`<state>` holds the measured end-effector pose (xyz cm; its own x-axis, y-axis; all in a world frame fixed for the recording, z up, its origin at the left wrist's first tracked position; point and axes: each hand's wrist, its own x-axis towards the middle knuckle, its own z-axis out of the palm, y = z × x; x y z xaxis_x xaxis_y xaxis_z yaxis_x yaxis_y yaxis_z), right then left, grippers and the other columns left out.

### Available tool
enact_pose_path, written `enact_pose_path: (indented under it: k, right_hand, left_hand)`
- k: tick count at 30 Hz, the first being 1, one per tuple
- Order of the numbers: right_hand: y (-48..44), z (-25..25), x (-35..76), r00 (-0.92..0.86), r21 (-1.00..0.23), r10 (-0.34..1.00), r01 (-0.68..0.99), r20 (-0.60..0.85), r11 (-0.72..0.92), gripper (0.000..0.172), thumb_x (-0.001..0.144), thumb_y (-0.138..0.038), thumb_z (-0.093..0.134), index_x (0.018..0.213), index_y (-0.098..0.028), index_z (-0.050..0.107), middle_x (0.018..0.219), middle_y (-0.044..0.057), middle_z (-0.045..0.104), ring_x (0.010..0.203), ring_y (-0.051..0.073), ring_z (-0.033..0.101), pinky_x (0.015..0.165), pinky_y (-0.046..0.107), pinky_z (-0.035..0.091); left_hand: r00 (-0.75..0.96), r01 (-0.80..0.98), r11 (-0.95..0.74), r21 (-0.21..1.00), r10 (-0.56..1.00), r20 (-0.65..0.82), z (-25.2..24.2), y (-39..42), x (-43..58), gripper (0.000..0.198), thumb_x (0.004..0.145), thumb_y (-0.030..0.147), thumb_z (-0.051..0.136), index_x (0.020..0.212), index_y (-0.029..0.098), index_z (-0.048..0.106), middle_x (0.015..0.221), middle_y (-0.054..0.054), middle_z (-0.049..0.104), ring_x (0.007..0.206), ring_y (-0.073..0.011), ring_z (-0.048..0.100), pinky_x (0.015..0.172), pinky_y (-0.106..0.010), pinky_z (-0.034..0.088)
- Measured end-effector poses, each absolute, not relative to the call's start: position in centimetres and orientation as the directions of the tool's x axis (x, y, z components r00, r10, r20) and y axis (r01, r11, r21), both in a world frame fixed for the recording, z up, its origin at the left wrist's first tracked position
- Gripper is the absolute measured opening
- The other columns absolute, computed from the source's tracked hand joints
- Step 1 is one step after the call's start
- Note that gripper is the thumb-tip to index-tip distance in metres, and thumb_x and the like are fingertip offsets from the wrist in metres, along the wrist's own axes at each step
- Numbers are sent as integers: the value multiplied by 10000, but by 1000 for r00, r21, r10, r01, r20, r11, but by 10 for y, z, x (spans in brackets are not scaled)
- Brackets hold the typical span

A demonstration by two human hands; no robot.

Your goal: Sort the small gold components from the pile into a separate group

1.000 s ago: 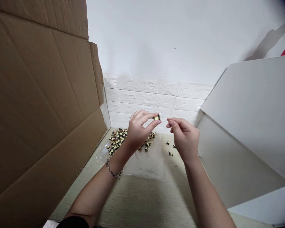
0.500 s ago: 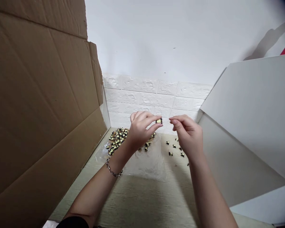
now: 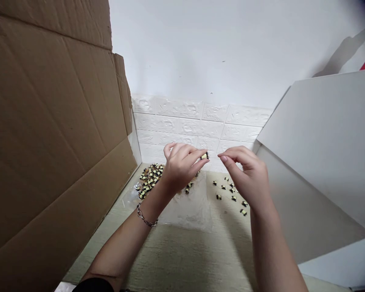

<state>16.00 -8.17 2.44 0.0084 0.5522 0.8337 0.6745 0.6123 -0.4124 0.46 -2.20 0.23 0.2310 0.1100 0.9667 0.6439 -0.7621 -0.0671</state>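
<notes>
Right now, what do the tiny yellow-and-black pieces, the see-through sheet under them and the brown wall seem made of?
The tiny pieces look like yellow tape over black plastic, though they're too small to be sure. The sheet seems clear plastic, shiny with glare. The wall is matte brown cardboard, with fold creases.

One head-worn view, facing forward and down, close above the left hand point(image 3: 181, 168) and right hand point(image 3: 246, 178)
</notes>
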Motion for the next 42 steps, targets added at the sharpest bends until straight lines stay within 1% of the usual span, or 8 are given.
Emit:
enact_pose_path:
  k: [5,20,23,27,31,34,38,42]
  right_hand:
    - [-79,23,162,66,-506,611,635,789,585,119,765,-265,526,696,-209,604,736,-3,613,707,108,534,607,237,412]
    - [-73,20,165,127,-596,667,591,734,544,147,758,-312,526,715,-205,618,725,-6,615,697,111,542,634,251,414]
    - [-75,21,163,115,-550,624,611,773,569,133,761,-293,524,707,-207,609,725,-4,608,709,115,541,641,256,417]
    - [-81,23,155,58,-425,532,677,845,600,96,763,-244,526,702,-213,593,743,-3,595,742,117,540,680,261,421]
    - [-83,21,148,-20,-301,458,727,889,617,82,761,-215,526,748,-227,606,778,0,586,767,120,541,696,265,428]
    - [-83,18,146,-78,-242,437,741,896,627,99,759,-208,528,787,-238,618,799,4,580,786,123,537,693,265,435]
    - [-82,18,148,-107,-221,442,747,891,627,117,762,-230,523,820,-251,622,869,17,574,850,143,532,749,298,435]
    - [-79,20,153,-50,-281,488,764,871,581,211,775,-260,498,970,-254,577,967,32,568,945,164,513,825,332,407]
  left_hand:
    - [261,630,-773,-77,118,958,3,-22,5,147,750,340,567,855,248,612,710,25,619,733,-116,524,794,-315,267]
    - [247,597,-800,-69,101,964,3,-24,6,157,737,353,580,841,240,615,698,23,614,717,-110,519,769,-308,275]
    - [259,616,-785,-66,122,958,2,-24,6,154,746,356,568,844,246,611,703,25,615,728,-116,520,788,-321,267]
    - [258,646,-761,-58,146,955,1,-24,6,153,750,363,560,838,248,607,706,30,613,738,-121,521,819,-342,251]
    - [234,661,-749,-38,158,959,2,-26,7,149,752,356,557,822,236,610,700,24,609,737,-121,521,819,-340,248]
    - [217,673,-739,-29,161,963,3,-26,7,137,761,341,548,815,232,611,688,23,607,726,-120,521,817,-339,248]
    - [191,681,-732,-23,147,970,5,-25,6,136,751,335,562,829,234,609,685,29,610,717,-118,528,808,-333,256]
    - [157,682,-731,-19,121,980,6,-24,6,136,739,334,578,819,230,613,690,24,612,707,-115,534,801,-326,263]
